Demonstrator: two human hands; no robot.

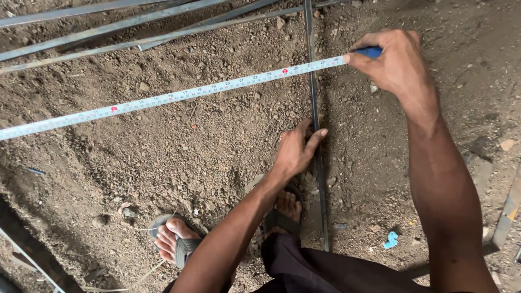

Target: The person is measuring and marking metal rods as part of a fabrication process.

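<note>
Dark trousers (325,271) fill the near bottom edge, two bare forearms reaching out from there over dirt ground (206,141); feet in grey sandals, left foot (172,239) near left, other foot (282,209) just beside the near part of the bar. Left hand (296,149) mid frame, fingers pressed down on a thin dark metal bar (316,108) that runs from far top to near bottom, thumb and fingers resting on it, not clearly wrapped around it. Right hand (393,62) far right, clenched around a blue tape measure case (372,52), mostly hidden in the grip, thumb tip at the spot where the blade leaves the case. White tape blade (163,99) pulled out long, running left from the right hand across the bar and off the left edge, slanting nearer toward the left, hanging above the dirt. More long metal bars (108,27) lie far left at the top, slanted, close together. Small blue scrap (391,240) on the ground near right, between bar and right forearm. Pale metal strip (507,214) at right edge, partly cut off. Small stones scattered over the soil
</note>
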